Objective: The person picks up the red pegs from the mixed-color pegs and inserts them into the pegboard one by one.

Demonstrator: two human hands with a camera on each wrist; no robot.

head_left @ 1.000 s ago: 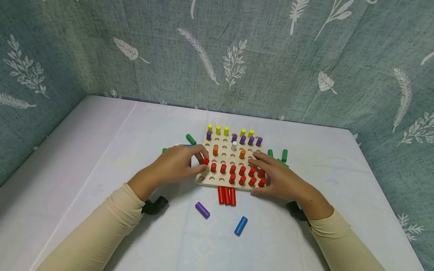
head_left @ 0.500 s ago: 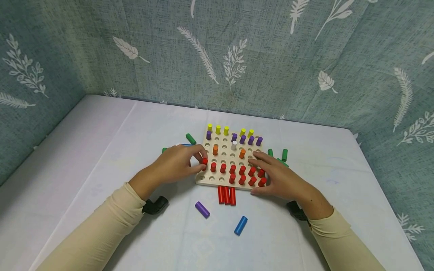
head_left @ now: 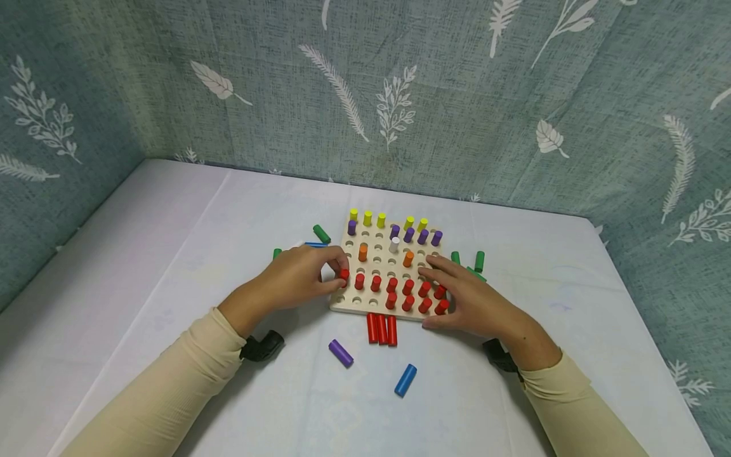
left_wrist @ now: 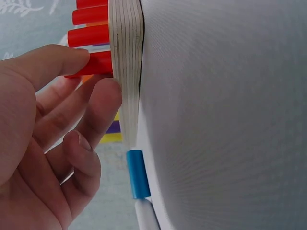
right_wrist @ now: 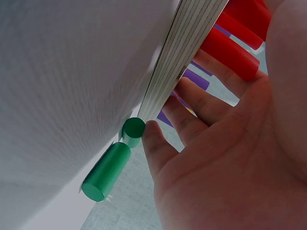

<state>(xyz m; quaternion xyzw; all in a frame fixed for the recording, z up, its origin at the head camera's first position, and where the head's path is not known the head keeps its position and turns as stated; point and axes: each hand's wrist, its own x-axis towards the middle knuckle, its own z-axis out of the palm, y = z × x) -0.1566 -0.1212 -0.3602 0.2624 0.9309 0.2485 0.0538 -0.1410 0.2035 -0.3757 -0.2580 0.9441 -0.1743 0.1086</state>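
Observation:
A wooden pegboard (head_left: 365, 309) lies on the table, with upright red, orange, white, purple and yellow pegs in some of its holes. At the board's left edge my left hand (head_left: 297, 277) pinches a red peg (head_left: 344, 275) between thumb and fingers. The left wrist view shows this red peg (left_wrist: 100, 63) standing at the board surface, in line with other red pegs. My right hand (head_left: 471, 298) rests along the right edge of the board, its fingers spread and loosely bent, beside the rightmost red pegs (right_wrist: 230, 52). It grips no peg.
Three red pegs (head_left: 381, 329) lie in front of the board. Nearer me are a purple peg (head_left: 341, 353) and a blue peg (head_left: 405, 380). Loose green pegs lie at the right (head_left: 480, 262) and left (head_left: 322, 233), with another blue peg (left_wrist: 138, 174) behind my left hand.
The red peg in my left hand has tipped upright and lowered slightly into line with its row. My right hand has stayed in place.

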